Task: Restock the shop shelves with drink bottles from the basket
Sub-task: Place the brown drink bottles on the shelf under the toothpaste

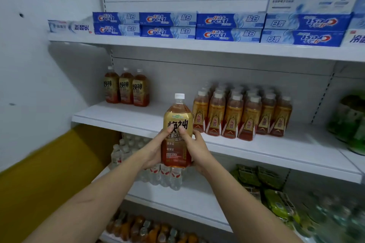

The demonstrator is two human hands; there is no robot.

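I have both hands on one bottle (177, 134) at the centre of the frame, held upright in front of the middle shelf (122, 118). My left hand (156, 151) wraps its lower left side, thumb pressed on the label. My right hand (194, 149) curls round the right side, thumb on the label beside the other and fingers hidden behind. The bottle has a white cap, a clear neck showing amber drink, and a label that is gold at the top with large black characters, fading to red-brown lower down with small print.

Below centre, behind the bottle, clear water bottles (167, 175) stand on a lower shelf, with green packets (260, 175) to their right.

On the middle shelf, three matching bottles (126, 89) stand in a row at the back left, well apart from a block of smaller gold bottles (241, 112) right of centre.

Farthest, across the top of the frame, blue toothpaste boxes (197, 25) are stacked on the upper shelf.
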